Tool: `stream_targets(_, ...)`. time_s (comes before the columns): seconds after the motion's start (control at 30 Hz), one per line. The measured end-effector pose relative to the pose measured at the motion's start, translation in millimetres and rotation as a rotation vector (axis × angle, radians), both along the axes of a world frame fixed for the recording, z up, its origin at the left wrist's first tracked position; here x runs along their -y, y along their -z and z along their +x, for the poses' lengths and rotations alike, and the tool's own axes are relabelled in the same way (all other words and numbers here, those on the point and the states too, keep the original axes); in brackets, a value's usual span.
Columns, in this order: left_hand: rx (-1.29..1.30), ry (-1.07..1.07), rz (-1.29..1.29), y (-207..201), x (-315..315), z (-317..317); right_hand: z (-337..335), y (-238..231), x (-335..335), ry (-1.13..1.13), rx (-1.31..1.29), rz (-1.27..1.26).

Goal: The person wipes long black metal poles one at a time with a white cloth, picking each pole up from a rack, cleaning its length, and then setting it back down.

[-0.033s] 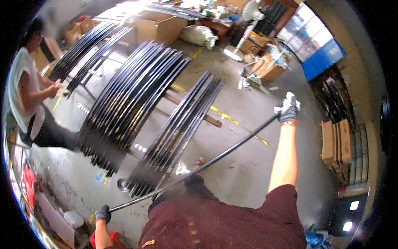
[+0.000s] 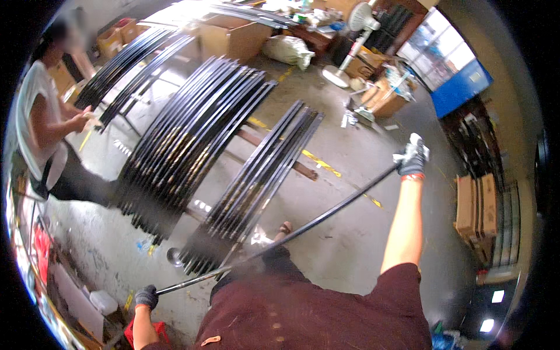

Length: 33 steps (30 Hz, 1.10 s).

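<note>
A long, thin black pole [image 2: 326,216] slants across in front of my body, from low on the left up to the right. My left hand [image 2: 146,297], in a dark grey glove, is closed round its lower end. At the upper end my right hand [image 2: 413,160], in a similar glove with an orange cuff, grips the pole together with a crumpled white cloth [image 2: 416,140]. Beyond the pole, a small row of black poles [image 2: 262,169] lies side by side on a support. A larger row of black poles [image 2: 195,122] lies left of it.
A person [image 2: 49,128] stands at the left, hands together on something pale. More poles [image 2: 119,67] lie behind. Rusty support bars [image 2: 303,170] jut out under the rows. A white fan [image 2: 359,35], cartons [image 2: 233,38] and a white sack [image 2: 289,51] stand at the back; boxes [image 2: 475,204] line the right.
The whole view has shifted slightly, so the scene sits a little farther right. Both my hands keep hold of the pole in nearly the same pose.
</note>
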<state>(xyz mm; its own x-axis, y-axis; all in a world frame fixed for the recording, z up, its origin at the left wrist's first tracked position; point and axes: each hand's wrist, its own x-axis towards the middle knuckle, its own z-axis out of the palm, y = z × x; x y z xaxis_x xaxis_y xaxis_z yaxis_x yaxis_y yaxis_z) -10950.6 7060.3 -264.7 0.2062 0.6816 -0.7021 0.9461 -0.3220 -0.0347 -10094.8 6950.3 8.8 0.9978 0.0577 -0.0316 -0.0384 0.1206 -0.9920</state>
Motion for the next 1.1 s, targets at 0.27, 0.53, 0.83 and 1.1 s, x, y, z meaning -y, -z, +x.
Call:
stream_targets(0.27, 0.411, 0.217, -0.221, -3.1, -0.2, 181.9, -67.4, 52.1, -37.0, -0.574, -0.247, 0.409)
stream_targets(0.53, 1.231, 0.186, -0.033, -99.5, -4.0, 449.0, -311.4, 133.8, -79.1, -0.645, -0.167, 0.003)
stream_targets(0.83, 1.439, 0.23, -0.229, -112.0, -41.0, 416.5, -300.0, 143.7, -10.6, -1.087, -0.089, -0.135)
stream_targets(1.1, 1.749, -0.432, -0.624, -186.4, -14.7, 457.6, -312.1, 166.0, -16.2, -1.287, 0.295, -0.443)
